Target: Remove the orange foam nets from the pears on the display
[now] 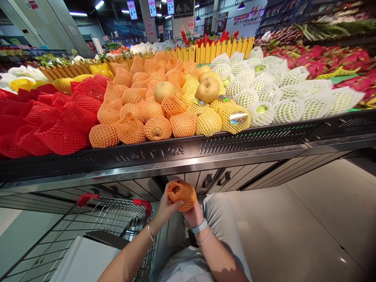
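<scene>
Between my two hands, close to my lap, is a round pear in an orange foam net (186,197), the net's open end facing up and left. My left hand (169,204) grips its left side, thumb across the front. My right hand (194,214) is closed round it from below and the right, most of its fingers hidden behind the fruit. Ahead on the stand lie several more pears in orange foam nets (133,129). Two bare brown pears (208,89) rest on top of the netted ones, with another bare pear (164,92) to their left.
A black crate edge (152,152) runs along the stand's front. Red-netted fruit (67,129) lies left, yellow-netted fruit (208,122) at centre, and white-netted green fruit (289,109) right. Dragon fruit (320,60) is farther right. A shopping cart (117,205) holding a white box (85,260) stands at my left.
</scene>
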Available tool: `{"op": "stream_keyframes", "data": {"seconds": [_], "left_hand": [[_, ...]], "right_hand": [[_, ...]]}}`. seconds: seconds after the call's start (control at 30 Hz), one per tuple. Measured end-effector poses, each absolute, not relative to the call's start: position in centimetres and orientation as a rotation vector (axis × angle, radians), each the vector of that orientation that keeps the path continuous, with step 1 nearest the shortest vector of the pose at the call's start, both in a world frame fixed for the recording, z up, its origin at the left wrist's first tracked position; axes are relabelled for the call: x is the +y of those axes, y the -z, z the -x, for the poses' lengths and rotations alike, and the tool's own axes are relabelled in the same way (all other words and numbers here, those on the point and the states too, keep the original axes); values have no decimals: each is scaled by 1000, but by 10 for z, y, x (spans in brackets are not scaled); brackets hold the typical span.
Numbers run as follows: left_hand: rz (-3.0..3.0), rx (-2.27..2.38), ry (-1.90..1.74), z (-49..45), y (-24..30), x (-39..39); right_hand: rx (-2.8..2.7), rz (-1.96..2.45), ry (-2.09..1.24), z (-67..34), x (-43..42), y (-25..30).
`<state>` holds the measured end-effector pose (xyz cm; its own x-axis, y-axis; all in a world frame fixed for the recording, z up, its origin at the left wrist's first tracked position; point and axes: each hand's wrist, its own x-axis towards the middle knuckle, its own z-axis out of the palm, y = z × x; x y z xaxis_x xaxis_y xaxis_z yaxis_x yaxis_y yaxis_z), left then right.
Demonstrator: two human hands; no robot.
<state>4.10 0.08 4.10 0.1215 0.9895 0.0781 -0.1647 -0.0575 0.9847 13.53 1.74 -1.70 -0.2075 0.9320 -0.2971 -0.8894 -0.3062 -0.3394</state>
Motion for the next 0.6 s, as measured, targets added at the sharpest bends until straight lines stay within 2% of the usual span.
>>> {"op": "stream_keyframes", "data": {"seconds": [0.17, 0.3, 0.47, 0.6], "left_hand": [[-1260, 1159, -1048, -40, -27, -3], [-1231, 1104, -945, -45, -19, -6], [-1071, 1100, -1041, -50, -16, -4], [-965, 1066, -1037, -45, -12, 1]], "right_hand": [[-118, 599, -1643, -138, 23, 28], [-85, 636, -1509, -149, 24, 20], [-180, 616, -1505, -154, 12, -4], [-311, 744, -1328, -152, 6, -12]]}}
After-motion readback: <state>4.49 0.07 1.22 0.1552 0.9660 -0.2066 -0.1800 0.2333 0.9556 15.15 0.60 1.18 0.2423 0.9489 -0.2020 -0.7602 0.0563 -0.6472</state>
